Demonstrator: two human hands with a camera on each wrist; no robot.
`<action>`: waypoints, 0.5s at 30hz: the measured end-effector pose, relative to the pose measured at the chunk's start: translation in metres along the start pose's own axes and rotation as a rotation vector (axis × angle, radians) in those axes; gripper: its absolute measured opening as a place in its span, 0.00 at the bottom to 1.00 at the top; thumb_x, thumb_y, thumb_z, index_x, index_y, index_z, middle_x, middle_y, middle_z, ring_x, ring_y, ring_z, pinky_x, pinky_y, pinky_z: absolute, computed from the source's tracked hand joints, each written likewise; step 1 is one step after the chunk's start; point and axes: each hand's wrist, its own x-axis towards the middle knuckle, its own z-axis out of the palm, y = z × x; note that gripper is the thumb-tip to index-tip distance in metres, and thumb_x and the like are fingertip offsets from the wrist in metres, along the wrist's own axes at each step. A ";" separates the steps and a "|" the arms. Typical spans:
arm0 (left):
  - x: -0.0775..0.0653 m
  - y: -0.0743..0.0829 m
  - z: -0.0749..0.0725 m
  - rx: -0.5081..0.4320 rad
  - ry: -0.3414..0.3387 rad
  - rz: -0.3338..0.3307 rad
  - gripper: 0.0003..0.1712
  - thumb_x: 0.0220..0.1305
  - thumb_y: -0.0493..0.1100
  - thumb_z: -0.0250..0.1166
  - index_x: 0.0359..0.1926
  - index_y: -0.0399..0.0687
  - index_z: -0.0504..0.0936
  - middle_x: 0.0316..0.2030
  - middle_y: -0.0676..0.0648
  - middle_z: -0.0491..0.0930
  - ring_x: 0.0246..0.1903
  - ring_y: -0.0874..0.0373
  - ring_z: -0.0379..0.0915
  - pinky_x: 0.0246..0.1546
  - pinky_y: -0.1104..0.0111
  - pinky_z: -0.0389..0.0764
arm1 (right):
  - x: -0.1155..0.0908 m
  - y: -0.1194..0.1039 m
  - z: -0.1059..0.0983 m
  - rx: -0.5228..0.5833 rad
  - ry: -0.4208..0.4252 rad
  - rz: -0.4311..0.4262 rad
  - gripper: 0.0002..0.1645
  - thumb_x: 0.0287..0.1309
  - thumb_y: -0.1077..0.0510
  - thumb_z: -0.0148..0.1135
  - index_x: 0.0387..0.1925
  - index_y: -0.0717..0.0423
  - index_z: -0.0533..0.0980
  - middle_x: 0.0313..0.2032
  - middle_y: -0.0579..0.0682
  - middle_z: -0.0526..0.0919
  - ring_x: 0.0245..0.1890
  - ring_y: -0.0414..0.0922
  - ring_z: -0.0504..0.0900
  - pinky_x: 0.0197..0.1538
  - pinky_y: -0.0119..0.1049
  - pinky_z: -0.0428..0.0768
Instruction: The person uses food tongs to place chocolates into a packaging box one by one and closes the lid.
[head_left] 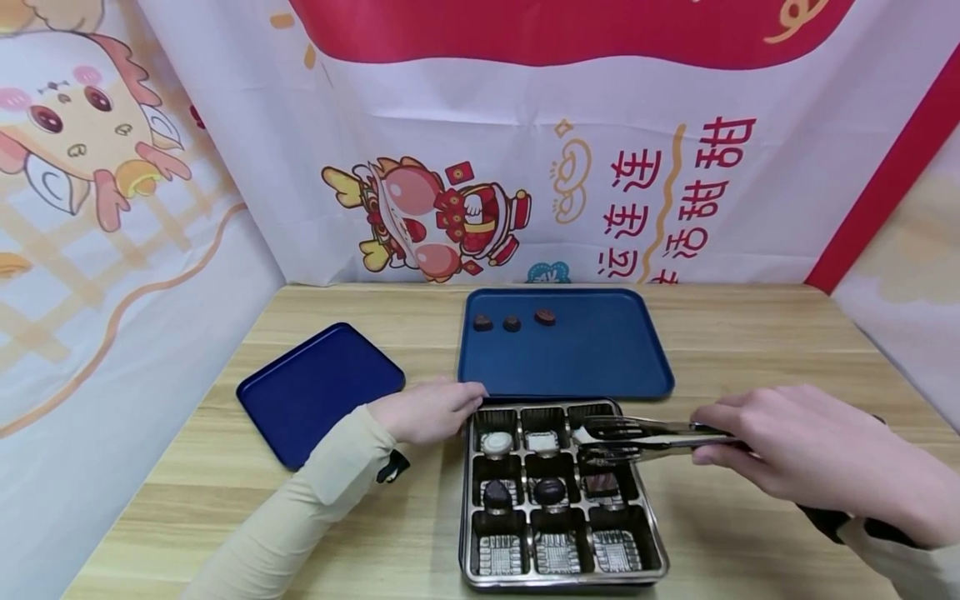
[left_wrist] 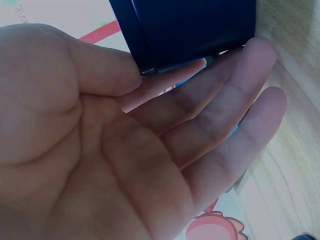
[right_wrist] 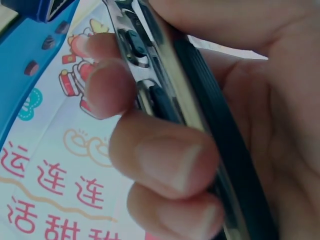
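My left hand (head_left: 431, 410) holds the far left corner of a dark chocolate box (head_left: 467, 533), thumb at the side and index finger at the far edge. In the left wrist view the box's dark blue wall (left_wrist: 195, 30) lies between thumb and index finger; the other fingers extend loosely. My right hand (head_left: 795, 442) grips metal tongs (head_left: 660, 439), whose tips reach into the far right compartment around a whitish chocolate (head_left: 581, 435), partly hidden. White chocolates (head_left: 497, 443) sit in the other far compartments, dark chocolates (head_left: 551, 492) in the middle row. The near row shows bare liner.
Behind the box, a blue tray (head_left: 577, 358) carries three brown chocolates (head_left: 512, 323) at its far left. A smaller navy tray (head_left: 322, 392) lies at the left on the wooden table (head_left: 375, 525). Printed cloth (head_left: 480, 108) hangs behind the table.
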 end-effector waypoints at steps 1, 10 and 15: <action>0.000 0.000 0.000 0.000 0.001 -0.004 0.12 0.77 0.40 0.42 0.39 0.46 0.72 0.21 0.53 0.69 0.19 0.62 0.66 0.26 0.70 0.71 | 0.001 0.001 0.000 -0.002 0.007 0.006 0.13 0.53 0.42 0.67 0.27 0.35 0.69 0.22 0.25 0.59 0.18 0.26 0.59 0.19 0.30 0.62; -0.003 -0.003 0.003 -0.005 0.002 -0.016 0.12 0.77 0.40 0.42 0.38 0.46 0.71 0.21 0.53 0.66 0.19 0.62 0.65 0.26 0.70 0.71 | 0.009 0.023 0.007 -0.015 0.095 0.063 0.16 0.49 0.44 0.70 0.39 0.43 0.78 0.30 0.27 0.74 0.21 0.26 0.67 0.22 0.34 0.70; -0.002 0.000 0.003 -0.007 0.003 -0.013 0.12 0.77 0.40 0.42 0.38 0.47 0.71 0.22 0.52 0.66 0.20 0.61 0.64 0.27 0.70 0.70 | 0.011 0.039 0.018 0.002 0.104 0.083 0.19 0.47 0.46 0.71 0.41 0.48 0.80 0.33 0.35 0.80 0.25 0.31 0.76 0.27 0.37 0.75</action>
